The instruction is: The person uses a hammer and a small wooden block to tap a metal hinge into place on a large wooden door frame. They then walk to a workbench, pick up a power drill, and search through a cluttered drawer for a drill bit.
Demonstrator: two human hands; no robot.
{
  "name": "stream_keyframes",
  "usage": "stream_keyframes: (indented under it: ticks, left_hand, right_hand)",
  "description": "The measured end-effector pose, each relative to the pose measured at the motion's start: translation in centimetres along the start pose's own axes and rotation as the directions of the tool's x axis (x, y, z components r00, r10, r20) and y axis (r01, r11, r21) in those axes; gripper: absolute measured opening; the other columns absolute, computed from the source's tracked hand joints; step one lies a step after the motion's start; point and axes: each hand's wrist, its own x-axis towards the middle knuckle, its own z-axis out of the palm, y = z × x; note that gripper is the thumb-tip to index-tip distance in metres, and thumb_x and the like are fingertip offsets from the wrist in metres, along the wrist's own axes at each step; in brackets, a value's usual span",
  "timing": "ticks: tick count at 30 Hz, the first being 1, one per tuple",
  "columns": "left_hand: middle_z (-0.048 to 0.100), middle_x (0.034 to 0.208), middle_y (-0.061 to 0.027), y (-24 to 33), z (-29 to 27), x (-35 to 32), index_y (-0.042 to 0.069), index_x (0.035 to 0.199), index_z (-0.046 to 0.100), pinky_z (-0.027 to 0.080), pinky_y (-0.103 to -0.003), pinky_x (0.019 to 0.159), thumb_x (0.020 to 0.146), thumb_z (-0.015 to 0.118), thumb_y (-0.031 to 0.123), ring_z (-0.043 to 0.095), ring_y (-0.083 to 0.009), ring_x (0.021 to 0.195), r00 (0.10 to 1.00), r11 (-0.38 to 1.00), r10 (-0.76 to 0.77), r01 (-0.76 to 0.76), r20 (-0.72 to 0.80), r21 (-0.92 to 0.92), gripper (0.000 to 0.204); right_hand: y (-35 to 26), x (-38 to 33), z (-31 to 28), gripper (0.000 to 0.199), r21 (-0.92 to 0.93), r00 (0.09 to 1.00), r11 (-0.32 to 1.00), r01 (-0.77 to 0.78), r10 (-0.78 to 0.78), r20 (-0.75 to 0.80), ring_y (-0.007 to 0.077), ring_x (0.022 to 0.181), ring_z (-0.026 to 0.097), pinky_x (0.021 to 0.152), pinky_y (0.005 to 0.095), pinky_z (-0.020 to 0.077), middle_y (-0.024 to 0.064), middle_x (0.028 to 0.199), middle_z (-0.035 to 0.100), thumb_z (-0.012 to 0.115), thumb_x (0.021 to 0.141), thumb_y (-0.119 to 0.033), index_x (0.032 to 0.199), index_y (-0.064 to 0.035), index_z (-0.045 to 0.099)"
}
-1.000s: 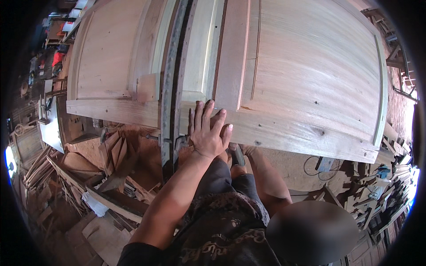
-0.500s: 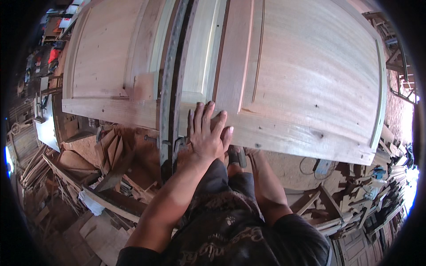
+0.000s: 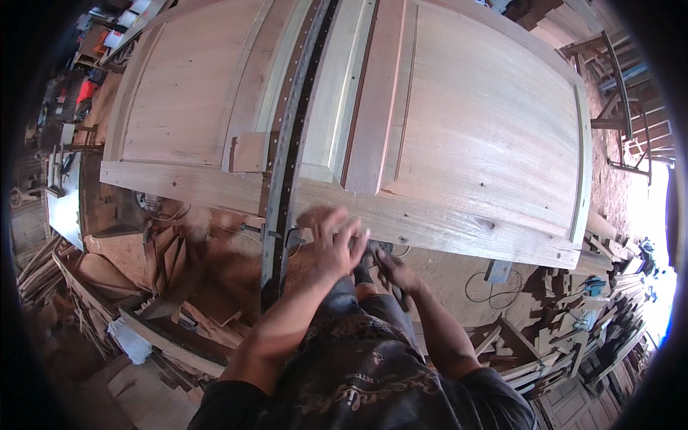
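Note:
A large pale wooden panelled door (image 3: 494, 136) lies flat before me. Across it runs a long metal bar clamp (image 3: 290, 136) with holes along its length; its screw (image 3: 252, 229) shows at the door's near edge. My left hand (image 3: 335, 240) hovers at that near edge, right of the clamp, fingers apart and slightly blurred, nothing in it. Lower and to the right, my right hand (image 3: 394, 271) is curled below the door edge, close to my legs. Something dark shows by its fingers, but I cannot make out what it is.
A small wood block (image 3: 249, 153) rests on the door beside the clamp. Wood offcuts (image 3: 573, 337) are piled at the right. At the lower left are boards (image 3: 172, 337) and a white bag (image 3: 131, 339). A looped cable (image 3: 493, 287) lies on the ground.
My left hand has come off the door's surface, moving down toward its near edge. My right hand has come out from beneath the door edge and shifted left and down. The view has shifted slightly.

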Motion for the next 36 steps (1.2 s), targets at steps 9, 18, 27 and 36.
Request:
stream_keyframes:
  ticks: [9, 18, 27, 36]
  left_hand:
    - [0.068, 0.121, -0.0083, -2.0, 6.8, -4.5, 0.008, 0.129, 0.063, 0.056, -0.045, 0.098, 0.106, 0.055, 0.038, 0.067, -0.0251, 0.109, 0.286, -0.835, -0.412, 0.26, 0.865, -0.484, 0.039]
    - [0.068, 0.127, -0.0047, -0.6, 6.6, 0.4, 0.013, 0.135, 0.06, 0.067, -0.041, 0.08, 0.103, 0.056, 0.051, 0.071, -0.026, 0.112, 0.417, -0.866, -0.42, 0.08, 0.806, -0.493, 0.05]
    - [0.067, 0.128, -0.0077, -0.3, 6.4, 0.6, 0.013, 0.134, 0.062, 0.062, -0.049, 0.095, 0.101, 0.062, 0.047, 0.067, -0.0267, 0.118, 0.25, -0.874, -0.476, -0.022, 0.843, -0.486, 0.048]
    - [0.069, 0.126, -0.0076, -4.4, 11.8, -3.9, 0.013, 0.13, 0.066, 0.058, -0.048, 0.1, 0.096, 0.068, 0.044, 0.066, -0.0276, 0.117, 0.614, -0.962, -0.258, -0.091, 0.746, -0.257, 0.046]
  right_hand:
    - [-5.2, -18.4, -1.8, 0.052, -0.723, 0.996, 0.69, 0.031, -0.08, -0.033, 0.0449, 0.084, 0.072, 0.071, 0.0505, 0.0548, 0.027, 0.09, 0.071, 0.07, 0.098, -0.044, 0.126, -0.0015, 0.062]
    - [-14.8, -10.7, 0.1, 0.051, -0.863, 0.801, 0.505, 0.021, -0.525, -0.288, 0.0521, 0.092, 0.068, 0.076, 0.0579, 0.0538, 0.0328, 0.107, 0.069, 0.064, 0.102, -0.025, 0.145, -0.0055, 0.043]
    - [-18.6, -6.1, 4.0, 0.056, -0.949, 0.806, 0.306, -0.073, -0.542, -0.236, 0.049, 0.093, 0.07, 0.079, 0.0585, 0.056, 0.024, 0.113, 0.068, 0.054, 0.106, -0.03, 0.156, -0.0122, 0.038]
    - [-18.3, -4.8, 5.8, 0.058, -0.959, 0.843, 0.277, -0.059, -0.501, -0.196, 0.0494, 0.092, 0.07, 0.08, 0.0576, 0.0576, 0.0265, 0.116, 0.067, 0.052, 0.105, -0.028, 0.158, -0.0134, 0.035]
